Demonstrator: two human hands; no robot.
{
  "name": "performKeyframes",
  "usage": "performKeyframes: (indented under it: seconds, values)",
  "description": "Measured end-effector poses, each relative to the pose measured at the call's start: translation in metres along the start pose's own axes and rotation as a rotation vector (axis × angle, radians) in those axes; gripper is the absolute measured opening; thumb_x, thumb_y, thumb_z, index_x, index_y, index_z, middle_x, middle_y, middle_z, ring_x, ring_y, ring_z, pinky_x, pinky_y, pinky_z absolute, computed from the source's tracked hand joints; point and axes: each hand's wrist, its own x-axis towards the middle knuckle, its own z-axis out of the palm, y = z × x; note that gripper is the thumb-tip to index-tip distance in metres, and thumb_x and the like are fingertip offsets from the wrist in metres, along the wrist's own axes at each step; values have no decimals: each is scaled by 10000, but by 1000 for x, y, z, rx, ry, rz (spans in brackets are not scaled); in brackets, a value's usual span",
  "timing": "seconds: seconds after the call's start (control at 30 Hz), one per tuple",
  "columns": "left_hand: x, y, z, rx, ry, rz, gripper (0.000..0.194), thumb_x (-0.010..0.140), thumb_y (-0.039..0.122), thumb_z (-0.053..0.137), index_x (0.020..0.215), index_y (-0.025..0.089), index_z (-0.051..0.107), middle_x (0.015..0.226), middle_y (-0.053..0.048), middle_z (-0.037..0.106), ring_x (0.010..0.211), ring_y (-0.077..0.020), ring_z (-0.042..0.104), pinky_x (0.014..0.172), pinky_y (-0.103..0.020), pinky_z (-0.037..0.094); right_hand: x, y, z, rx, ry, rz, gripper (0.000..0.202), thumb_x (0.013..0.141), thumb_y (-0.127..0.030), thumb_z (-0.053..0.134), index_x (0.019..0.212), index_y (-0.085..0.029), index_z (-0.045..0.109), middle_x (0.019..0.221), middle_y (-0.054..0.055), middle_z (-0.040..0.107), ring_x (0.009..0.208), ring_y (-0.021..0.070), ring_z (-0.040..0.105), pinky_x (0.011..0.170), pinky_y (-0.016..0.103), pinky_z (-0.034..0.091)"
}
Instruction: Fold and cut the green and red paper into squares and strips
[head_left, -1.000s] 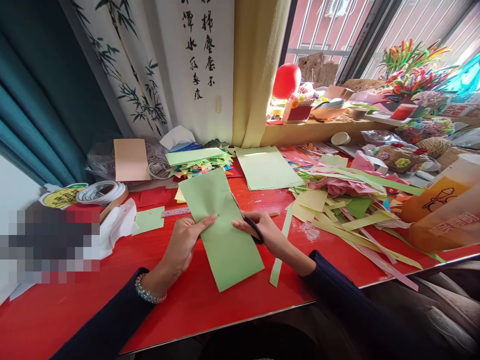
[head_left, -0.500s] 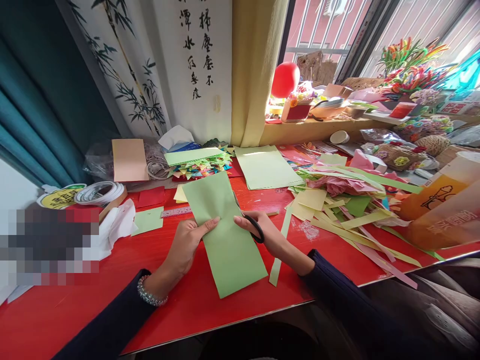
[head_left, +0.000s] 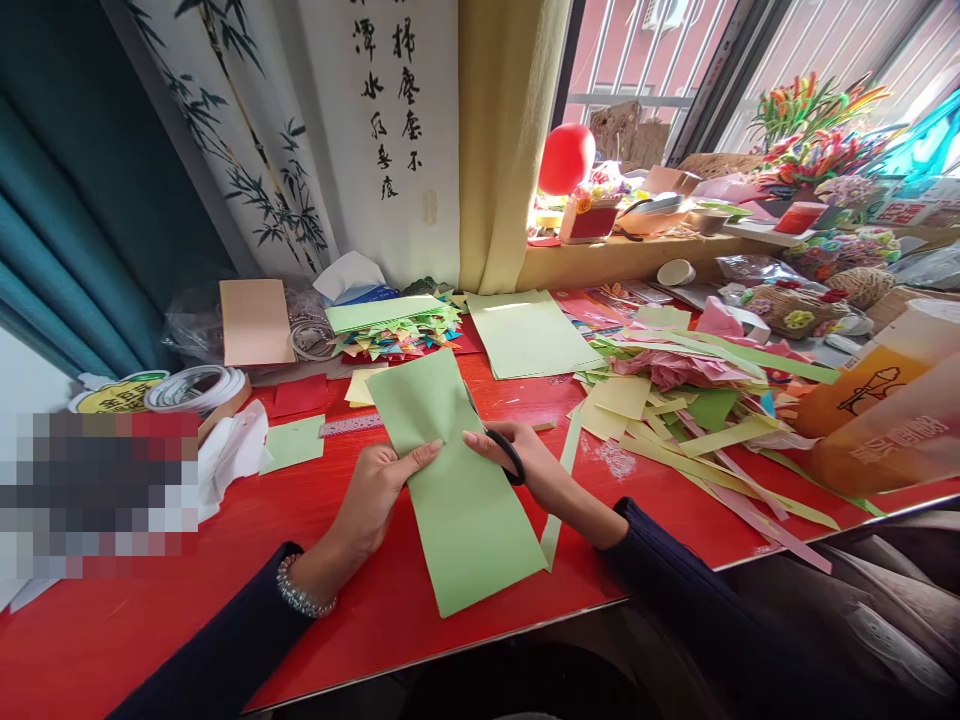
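Between my hands is a long sheet of light green paper [head_left: 469, 530], tilted above the table. My left hand [head_left: 379, 490] pinches its left edge, thumb on top and fingers underneath. My right hand [head_left: 536, 470] has scissors [head_left: 516, 462] in its grip at the paper's right edge; a black handle loop shows, while most of the blades are hidden behind the sheet. The right thumb lies against the paper. A narrow green strip [head_left: 570, 450] lies on the table beneath my right wrist.
On the red table [head_left: 360, 640], paper strips [head_left: 697, 450] are heaped at right beside an orange drink cup [head_left: 877, 440]. Pale green sheets [head_left: 532, 335] lie at the back. A ruler [head_left: 352, 425] and a small green square [head_left: 294, 445] are at left.
The green sheet's lower end has come slightly nearer to me and to the right. Both hands keep their grip, and the whole view has shifted a little.
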Motion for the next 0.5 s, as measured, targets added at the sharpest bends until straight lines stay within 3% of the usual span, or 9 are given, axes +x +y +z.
performKeyframes:
  seconds: [0.5]
  values:
    - [-1,-1,1,8,-32,-11,307,648,352,701,857,127,704,845,-97,714,752,-256,665,689,-344,529,0,0,0,36,33,30,472,653,-622,556,594,-177,411,537,-52,324,465,66,285,427,226,189]
